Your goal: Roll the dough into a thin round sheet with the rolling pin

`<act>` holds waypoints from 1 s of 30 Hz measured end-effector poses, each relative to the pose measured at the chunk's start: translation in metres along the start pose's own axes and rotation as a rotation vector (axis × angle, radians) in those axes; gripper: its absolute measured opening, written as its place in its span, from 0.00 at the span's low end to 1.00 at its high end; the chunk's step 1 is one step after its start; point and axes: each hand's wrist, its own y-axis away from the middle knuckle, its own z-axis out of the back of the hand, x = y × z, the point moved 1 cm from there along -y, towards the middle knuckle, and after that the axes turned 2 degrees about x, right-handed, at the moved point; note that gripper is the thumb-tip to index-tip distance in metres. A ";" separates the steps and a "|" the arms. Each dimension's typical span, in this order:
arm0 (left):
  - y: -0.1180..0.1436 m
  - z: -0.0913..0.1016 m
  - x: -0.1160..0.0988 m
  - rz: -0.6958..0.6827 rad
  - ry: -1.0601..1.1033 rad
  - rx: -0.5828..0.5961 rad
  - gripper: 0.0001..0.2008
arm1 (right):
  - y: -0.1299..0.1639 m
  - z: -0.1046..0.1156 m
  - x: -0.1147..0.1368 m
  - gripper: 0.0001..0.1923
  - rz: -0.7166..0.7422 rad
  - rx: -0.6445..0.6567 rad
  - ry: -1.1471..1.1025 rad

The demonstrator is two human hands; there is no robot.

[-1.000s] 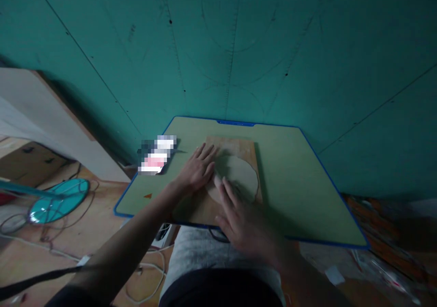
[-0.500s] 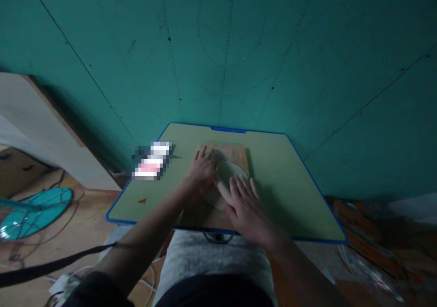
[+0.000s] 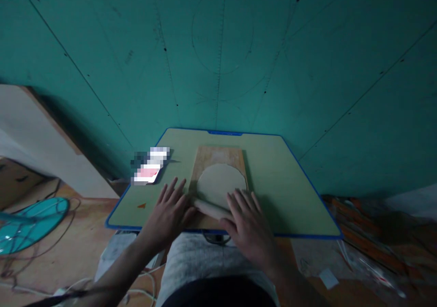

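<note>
A pale rolling pin [image 3: 212, 209] lies across the near edge of a round, flat sheet of dough [image 3: 220, 183]. The dough rests on a wooden board [image 3: 202, 156]. My left hand [image 3: 171, 210] presses at the pin's left end, its fingers stretched out past the board's left side. At the other end my right hand [image 3: 245, 216] lies over the pin with fingers spread and extended, their tips by the dough's right edge. Both palms cover the pin's ends, so these are hidden.
The board lies on a small pale-green table [image 3: 273, 175] with a blue rim. A phone [image 3: 148, 166], partly pixelated, and a small orange triangle [image 3: 141, 205] are on its left. A green wall [image 3: 218, 52] rises behind. Cables lie on the floor at left.
Both hands and the rolling pin have moved toward me, and the pin now lies more crosswise. My left hand has come off the board's far left part, uncovering the dough.
</note>
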 end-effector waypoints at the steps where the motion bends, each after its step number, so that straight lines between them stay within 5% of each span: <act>1: 0.006 0.001 -0.009 -0.013 0.016 -0.016 0.17 | 0.005 0.000 -0.009 0.31 -0.005 -0.019 0.021; 6: 0.020 0.005 -0.041 -0.039 0.092 -0.071 0.17 | 0.026 -0.002 -0.041 0.35 -0.055 -0.132 0.056; 13: 0.005 0.006 -0.043 0.005 0.183 -0.044 0.12 | 0.017 -0.012 -0.058 0.19 -0.120 -0.214 -0.082; 20: -0.029 0.002 -0.036 -0.019 -0.051 0.006 0.19 | -0.040 -0.006 -0.053 0.16 -0.091 -0.223 -0.005; 25: -0.058 -0.005 -0.037 0.129 -0.153 0.031 0.29 | -0.091 -0.004 -0.060 0.16 -0.105 -0.167 0.115; 30: -0.096 -0.016 -0.010 0.284 -0.145 0.134 0.28 | -0.154 -0.006 -0.071 0.16 -0.108 -0.022 0.065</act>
